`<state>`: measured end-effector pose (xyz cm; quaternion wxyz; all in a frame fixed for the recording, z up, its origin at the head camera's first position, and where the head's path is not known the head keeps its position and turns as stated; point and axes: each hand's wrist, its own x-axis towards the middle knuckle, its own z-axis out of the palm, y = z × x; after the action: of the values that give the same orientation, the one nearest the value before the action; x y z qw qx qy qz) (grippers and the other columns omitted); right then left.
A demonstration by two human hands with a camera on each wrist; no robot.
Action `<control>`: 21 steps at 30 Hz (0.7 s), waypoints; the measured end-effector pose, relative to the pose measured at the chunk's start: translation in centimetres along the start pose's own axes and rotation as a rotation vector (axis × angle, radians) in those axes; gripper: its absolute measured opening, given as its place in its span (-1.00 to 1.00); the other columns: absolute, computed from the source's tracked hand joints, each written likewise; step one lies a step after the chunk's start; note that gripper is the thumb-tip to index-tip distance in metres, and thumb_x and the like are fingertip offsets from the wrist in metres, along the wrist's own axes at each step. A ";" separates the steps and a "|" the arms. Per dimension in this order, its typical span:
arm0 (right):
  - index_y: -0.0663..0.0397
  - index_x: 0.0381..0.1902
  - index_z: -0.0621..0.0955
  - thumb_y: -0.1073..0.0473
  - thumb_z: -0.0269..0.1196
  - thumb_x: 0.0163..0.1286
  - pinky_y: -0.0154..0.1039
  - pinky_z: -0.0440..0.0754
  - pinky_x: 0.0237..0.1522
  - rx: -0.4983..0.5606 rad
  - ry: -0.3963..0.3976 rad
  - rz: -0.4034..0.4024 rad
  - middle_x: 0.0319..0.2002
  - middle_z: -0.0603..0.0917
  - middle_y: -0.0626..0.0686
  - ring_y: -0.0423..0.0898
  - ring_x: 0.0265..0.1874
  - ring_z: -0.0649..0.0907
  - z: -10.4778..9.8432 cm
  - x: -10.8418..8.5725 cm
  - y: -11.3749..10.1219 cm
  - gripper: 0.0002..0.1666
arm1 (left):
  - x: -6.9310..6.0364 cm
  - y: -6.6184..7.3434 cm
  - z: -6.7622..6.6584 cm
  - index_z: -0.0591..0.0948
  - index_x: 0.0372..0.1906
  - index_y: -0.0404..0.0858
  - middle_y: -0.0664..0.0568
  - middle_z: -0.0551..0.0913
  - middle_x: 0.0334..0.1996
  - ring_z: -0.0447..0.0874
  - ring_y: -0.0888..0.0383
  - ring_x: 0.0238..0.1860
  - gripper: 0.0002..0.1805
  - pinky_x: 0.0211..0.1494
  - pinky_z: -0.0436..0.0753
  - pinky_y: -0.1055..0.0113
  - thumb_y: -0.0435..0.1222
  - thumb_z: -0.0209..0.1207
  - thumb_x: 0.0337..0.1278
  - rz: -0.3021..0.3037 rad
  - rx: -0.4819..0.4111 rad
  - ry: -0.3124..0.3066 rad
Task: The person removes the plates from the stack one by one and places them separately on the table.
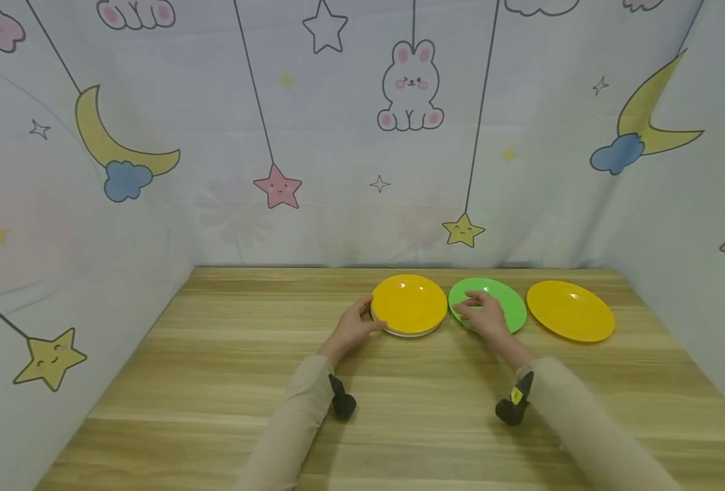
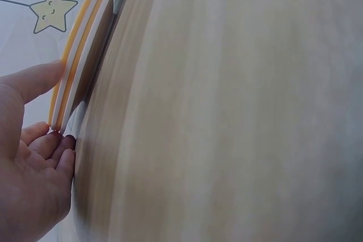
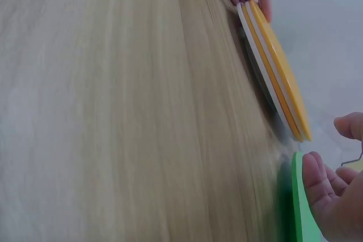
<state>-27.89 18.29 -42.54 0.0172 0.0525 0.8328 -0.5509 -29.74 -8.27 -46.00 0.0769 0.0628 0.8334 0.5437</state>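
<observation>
A stack of plates (image 1: pixel 408 303), yellow on top with white and yellow rims layered beneath, sits at the middle back of the table. My left hand (image 1: pixel 354 326) grips its left edge; in the left wrist view the thumb lies against the top plate (image 2: pixel 76 32) and the fingers are at the lower rims. My right hand (image 1: pixel 483 315) is over the green plate (image 1: pixel 509 303), just right of the stack, fingers loosely bent and holding nothing. In the right wrist view a gap shows between the right thumb and fingers, which are close to the green plate's edge (image 3: pixel 298 196).
Another yellow plate (image 1: pixel 571 311) lies to the right of the green one. The wood-grain table (image 1: pixel 227 395) meets a printed white curtain (image 1: pixel 337 232) at the back and both sides. A small black device (image 1: pixel 512 409) is strapped to each wrist.
</observation>
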 end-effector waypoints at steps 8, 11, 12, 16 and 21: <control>0.37 0.24 0.29 0.16 0.19 0.25 -0.25 0.63 -0.43 -0.030 0.004 -0.036 0.01 0.47 0.31 0.04 -0.32 0.58 1.5 0.3 -0.1 -0.34 | 0.1 -0.2 0.1 0.16 0.34 -0.31 -0.12 0.27 0.29 0.21 0.00 0.30 -0.19 0.34 0.23 0.17 -0.25 0.28 -0.01 -0.003 -0.004 -0.001; 0.40 0.24 0.28 0.17 0.21 0.23 -0.27 0.62 -0.46 -0.035 0.005 -0.043 0.01 0.47 0.33 0.02 -0.41 0.60 2.0 0.4 -0.2 -0.31 | 0.2 -0.1 0.0 0.16 0.34 -0.30 -0.11 0.26 0.30 0.21 0.01 0.30 -0.19 0.34 0.23 0.17 -0.24 0.28 -0.01 -0.009 0.005 0.001; 0.40 0.24 0.28 0.18 0.21 0.23 -0.27 0.62 -0.47 -0.036 0.006 -0.041 0.01 0.47 0.34 0.00 -0.44 0.60 2.2 0.4 -0.3 -0.31 | 0.2 -0.1 0.0 0.16 0.34 -0.29 -0.11 0.26 0.30 0.21 0.01 0.30 -0.18 0.34 0.23 0.17 -0.24 0.28 -0.02 -0.011 0.008 0.001; 0.42 0.22 0.31 0.22 0.23 0.21 -0.32 0.62 -0.50 -0.037 0.002 -0.024 0.00 0.47 0.34 -0.11 -0.53 0.60 2.8 0.5 -0.3 -0.33 | 0.2 -0.1 -0.1 0.16 0.35 -0.30 -0.11 0.26 0.30 0.21 0.01 0.30 -0.18 0.33 0.24 0.18 -0.23 0.29 -0.02 -0.011 0.021 -0.002; 0.40 0.20 0.34 0.24 0.22 0.20 -0.39 0.60 -0.49 -0.058 -0.016 0.003 0.01 0.47 0.29 -0.20 -0.53 0.57 3.3 0.6 -0.3 -0.36 | 0.1 -0.1 -0.1 0.16 0.35 -0.30 -0.11 0.25 0.30 0.20 0.02 0.30 -0.17 0.34 0.24 0.19 -0.23 0.29 -0.02 -0.013 0.019 -0.005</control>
<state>-28.61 15.12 -43.59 0.0264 0.0490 0.8481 -0.5269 -29.86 -8.37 -46.02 0.0819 0.0595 0.8388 0.5349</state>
